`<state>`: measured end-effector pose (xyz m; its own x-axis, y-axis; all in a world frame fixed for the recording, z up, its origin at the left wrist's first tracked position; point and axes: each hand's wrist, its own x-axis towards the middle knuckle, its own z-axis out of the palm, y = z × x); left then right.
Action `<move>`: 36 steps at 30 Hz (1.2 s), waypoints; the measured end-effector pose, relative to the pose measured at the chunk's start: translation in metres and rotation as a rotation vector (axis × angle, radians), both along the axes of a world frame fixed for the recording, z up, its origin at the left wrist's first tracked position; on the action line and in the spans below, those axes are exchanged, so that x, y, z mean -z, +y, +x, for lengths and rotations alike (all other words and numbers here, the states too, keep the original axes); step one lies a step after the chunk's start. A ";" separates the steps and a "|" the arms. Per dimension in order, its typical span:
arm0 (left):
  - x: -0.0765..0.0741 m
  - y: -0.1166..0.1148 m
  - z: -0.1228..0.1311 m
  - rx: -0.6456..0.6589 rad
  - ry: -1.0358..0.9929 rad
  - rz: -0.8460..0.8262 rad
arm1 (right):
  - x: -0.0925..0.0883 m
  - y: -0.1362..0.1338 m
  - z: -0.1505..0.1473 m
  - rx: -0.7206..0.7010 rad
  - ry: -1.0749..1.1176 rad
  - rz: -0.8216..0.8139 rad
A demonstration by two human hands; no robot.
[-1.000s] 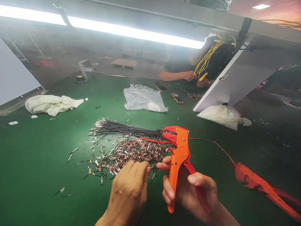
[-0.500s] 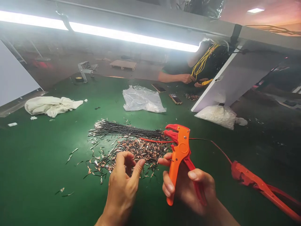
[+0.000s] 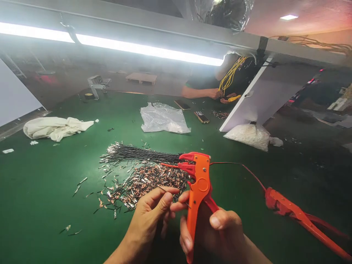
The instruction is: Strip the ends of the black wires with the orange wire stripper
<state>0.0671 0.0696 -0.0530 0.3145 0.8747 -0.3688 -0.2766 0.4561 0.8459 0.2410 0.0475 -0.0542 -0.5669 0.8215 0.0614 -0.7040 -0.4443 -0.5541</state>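
Note:
My right hand (image 3: pixel 220 227) grips an orange wire stripper (image 3: pixel 201 183) with red jaws and a red lever, held upright. Its thumb rests by the lever, and one finger reaches out on the left side of the handle. Close beside it, my left hand (image 3: pixel 148 216) pinches a thin black wire (image 3: pixel 161 189), whose end sticks up past the thumb. Much of that wire is hidden by the fingers. Behind the hands lie a bundle of black wires (image 3: pixel 137 152) with metal ends and a heap of short wire scraps (image 3: pixel 154 179) with bare copper.
A second wire stripper (image 3: pixel 297 211) lies at the right. Farther back are a clear plastic bag (image 3: pixel 165 119), two phones (image 3: pixel 201 117), a tied white bag (image 3: pixel 247 135) and a white cloth (image 3: pixel 55 126). Across the table, another person's hands (image 3: pixel 220 95) hold yellow wires (image 3: pixel 233 75).
My left hand has moved right toward the stripper, and its open fingers have closed on the black wire. The stripper sits slightly lower and farther left in view.

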 end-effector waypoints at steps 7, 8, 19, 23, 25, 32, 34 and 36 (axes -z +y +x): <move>-0.018 0.007 -0.009 -0.176 -0.013 0.020 | 0.011 -0.004 -0.003 -0.078 -0.022 -0.043; -0.021 0.009 -0.012 -0.203 -0.033 0.027 | 0.013 -0.004 -0.002 -0.083 -0.017 -0.040; -0.033 0.012 -0.019 -0.309 -0.216 -0.094 | 0.019 -0.010 -0.005 -0.202 0.020 -0.096; -0.031 0.011 -0.020 -0.290 -0.237 -0.093 | 0.017 -0.010 -0.006 -0.196 0.023 -0.099; -0.030 0.011 -0.021 -0.288 -0.249 -0.085 | 0.016 -0.009 -0.006 -0.195 0.021 -0.102; -0.028 0.007 -0.019 -0.247 -0.257 -0.085 | 0.015 -0.009 -0.006 -0.212 0.020 -0.131; -0.028 0.008 -0.018 -0.239 -0.253 -0.098 | 0.015 -0.009 -0.006 -0.213 0.012 -0.139; -0.029 0.009 -0.019 -0.253 -0.251 -0.103 | 0.013 -0.009 -0.006 -0.216 0.006 -0.143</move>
<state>0.0483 0.0788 -0.0239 0.1845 0.8987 -0.3979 -0.5845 0.4258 0.6907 0.2346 0.0386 -0.0675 -0.7304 0.6817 -0.0432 -0.5869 -0.6587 -0.4709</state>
